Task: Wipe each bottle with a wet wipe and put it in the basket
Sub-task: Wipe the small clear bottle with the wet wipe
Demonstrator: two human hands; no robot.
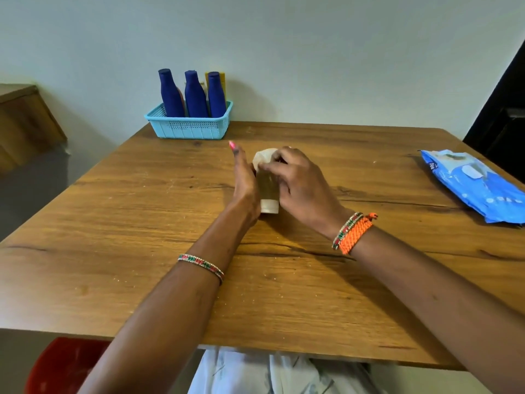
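Mid-table, the wiping is underway: a small pale bottle (269,194) is lying between both hands on the wooden table (113,223), its base pointing toward the camera. The left hand (245,180) is bracing it from the side, fingers fairly straight along the body, one pink nail pointing away. The right hand (295,180) is curling over the top, fingertips pinching a white wet wipe (264,157) against the far end of the bottle. So this looks like the scrub step, not the drop-off yet. Over by the wall, the turquoise basket (189,127) is already holding three blue bottles (195,95) and something yellow behind them. The blue wipes pack (477,183) is sitting well off to the right. Next up, probably: finishing the wipe, then getting a firm grip and carrying it to the basket's remaining gap.
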